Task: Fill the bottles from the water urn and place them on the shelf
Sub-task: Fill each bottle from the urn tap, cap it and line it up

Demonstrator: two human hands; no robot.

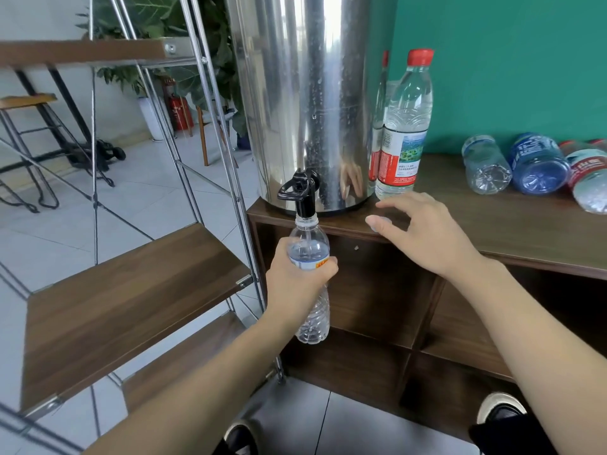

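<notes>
Backdrop: green wall (499, 60) behind a dark wood cabinet (486, 224); pale floor tiles (138, 178) and a leafy plant (154, 24) off to my left.
Urn: I see the steel water urn (305, 93) standing on the cabinet's left end, its black tap (300, 192) jutting over the front edge.
Bottle under the tap: a clear uncapped bottle (310, 247) is upright with its mouth right at the spout; water shows in its upper part.
Left hand: my left hand (297, 280) is wrapped around that bottle at its middle, fingers curled over the label.
Right hand: my right hand (423, 231) hovers above the cabinet's front edge, fingers spread and relaxed, gripping nothing.
Capped bottle: a red-capped bottle (405, 126) stands upright just right of the urn, with a second one (381, 119) close behind it.
Lying bottles: three bottles, clear (486, 164), blue (538, 162) and red-labelled (588, 175), lie on their sides further right on the cabinet top.
Shelf: a metal-framed shelf unit (197, 103) stands to the left of the cabinet, and its wooden board (124, 300) is nearest me.
</notes>
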